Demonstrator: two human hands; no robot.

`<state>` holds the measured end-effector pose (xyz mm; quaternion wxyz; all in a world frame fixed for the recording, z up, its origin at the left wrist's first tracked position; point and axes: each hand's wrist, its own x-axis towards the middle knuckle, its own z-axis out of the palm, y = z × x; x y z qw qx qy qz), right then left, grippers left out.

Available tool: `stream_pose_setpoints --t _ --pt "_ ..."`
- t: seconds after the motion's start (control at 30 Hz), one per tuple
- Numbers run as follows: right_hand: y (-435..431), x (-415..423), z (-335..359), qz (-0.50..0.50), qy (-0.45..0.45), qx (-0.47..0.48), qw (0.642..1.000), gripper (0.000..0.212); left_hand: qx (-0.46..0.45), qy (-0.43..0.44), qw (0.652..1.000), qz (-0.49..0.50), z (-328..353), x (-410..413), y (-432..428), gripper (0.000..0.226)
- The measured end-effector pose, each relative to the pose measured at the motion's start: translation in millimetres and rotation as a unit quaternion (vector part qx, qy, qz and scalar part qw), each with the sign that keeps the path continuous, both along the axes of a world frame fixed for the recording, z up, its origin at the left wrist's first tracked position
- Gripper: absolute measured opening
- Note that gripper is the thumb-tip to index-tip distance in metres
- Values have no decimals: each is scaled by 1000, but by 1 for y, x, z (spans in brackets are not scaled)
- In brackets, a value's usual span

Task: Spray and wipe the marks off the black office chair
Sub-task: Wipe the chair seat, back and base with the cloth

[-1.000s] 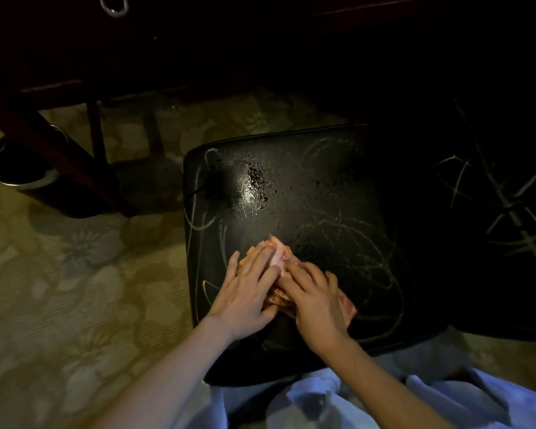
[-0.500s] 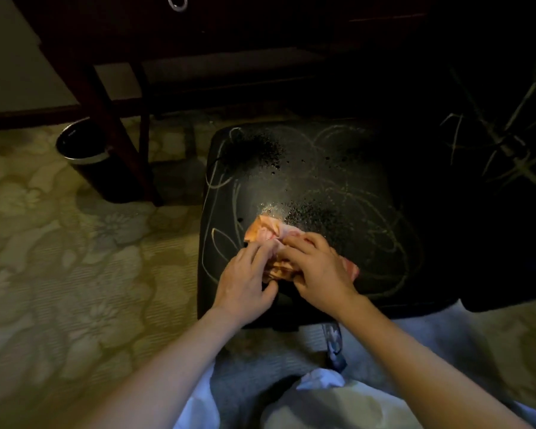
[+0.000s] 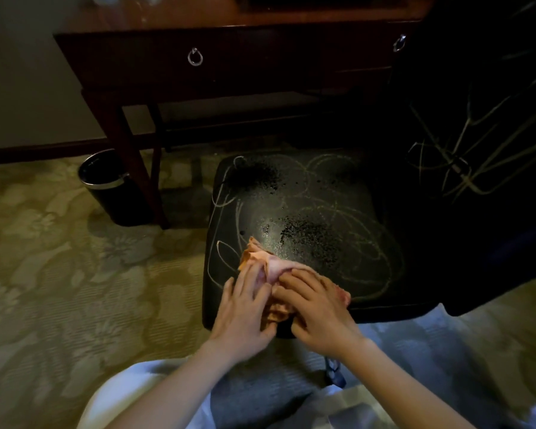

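Observation:
The black office chair's seat carries pale scribbled marks and patches of spray droplets. Its backrest at the right is scribbled too. An orange-pink cloth lies crumpled at the seat's near left edge. My left hand rests on the cloth with fingers spread over it. My right hand lies beside it on the cloth, fingers curled into the fabric. Much of the cloth is hidden under both hands. No spray bottle shows.
A dark wooden desk with ring-pull drawers stands behind the chair. A black bin with a metal rim sits by its left leg. Patterned carpet covers the floor. My light clothing fills the bottom.
The camera has tilted up and back, bringing the desk into view. Both hands stay on the cloth and have drawn it toward the seat's near edge.

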<state>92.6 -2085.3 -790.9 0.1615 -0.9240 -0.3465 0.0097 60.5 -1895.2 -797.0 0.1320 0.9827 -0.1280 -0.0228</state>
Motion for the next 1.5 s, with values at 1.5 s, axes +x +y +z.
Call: stream_pose_setpoints --t 1.5 --pt "15 432 -40 -60 -142 63 986 51 -14 -59 998 -12 -8 448 5 50"
